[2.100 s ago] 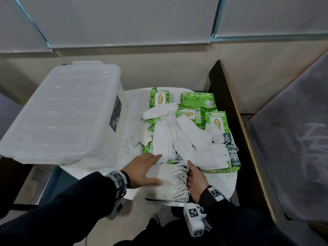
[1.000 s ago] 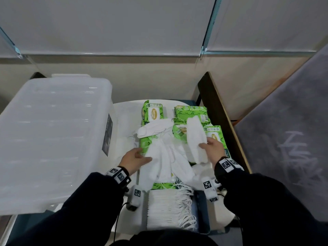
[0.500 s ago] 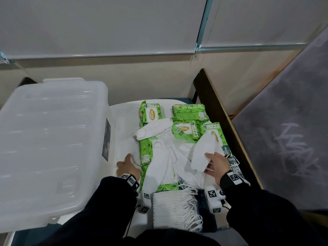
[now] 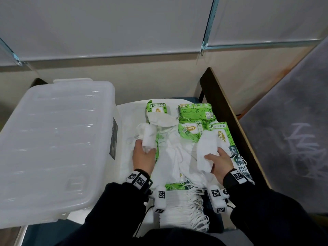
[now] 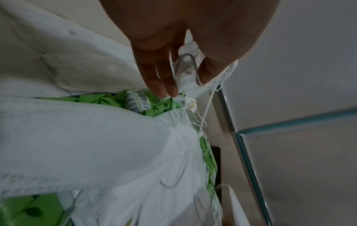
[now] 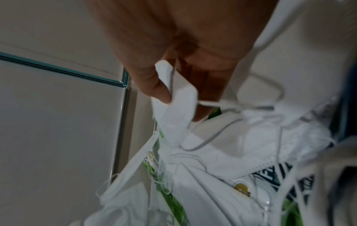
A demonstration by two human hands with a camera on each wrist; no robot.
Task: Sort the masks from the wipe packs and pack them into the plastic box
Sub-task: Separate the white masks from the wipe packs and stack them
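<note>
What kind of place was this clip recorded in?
Probably a makeshift indoor workstation, not a home: a small white table crowded beside a translucent plastic storage box, plain white roller blinds behind, and a wooden board alongside.

One plastic box (image 4: 53,144) with its lid on stands on the bench (image 4: 127,112). To the right of the box, four green wipe packs (image 4: 195,110) show their tops; more lie partly hidden beneath loose white masks (image 4: 170,157), whose number cannot be told. One stack of masks (image 4: 181,210) lies nearest the person. Two hands each hold one mask: left hand (image 4: 142,157), right hand (image 4: 219,163).
</note>
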